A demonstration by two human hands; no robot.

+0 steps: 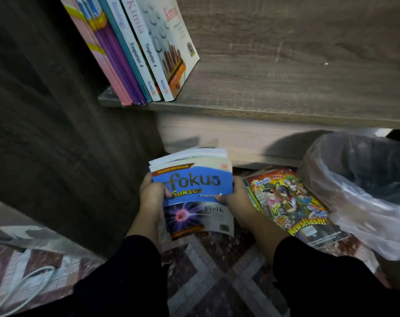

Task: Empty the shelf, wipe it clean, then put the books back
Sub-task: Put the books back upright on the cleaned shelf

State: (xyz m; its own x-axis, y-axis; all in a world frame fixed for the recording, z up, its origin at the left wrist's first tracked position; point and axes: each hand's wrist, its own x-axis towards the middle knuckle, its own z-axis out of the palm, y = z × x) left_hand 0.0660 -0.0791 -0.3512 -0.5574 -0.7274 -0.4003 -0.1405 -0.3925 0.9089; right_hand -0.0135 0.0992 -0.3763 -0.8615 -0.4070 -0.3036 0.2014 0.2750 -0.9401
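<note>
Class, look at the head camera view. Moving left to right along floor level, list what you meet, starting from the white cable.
White cable → left hand → Fokus Sukses book → right hand → Newsflash comic → bin with plastic liner.

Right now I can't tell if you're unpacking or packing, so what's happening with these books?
A person is holding a small stack of books, the blue Fokus book on top, low by the floor. The left hand and the right hand each have a grip on one side of the stack. A few books already stand at the left end of the wooden shelf, the rest of it bare. A pile of comic magazines lies on the floor beside a lined bin.
</note>
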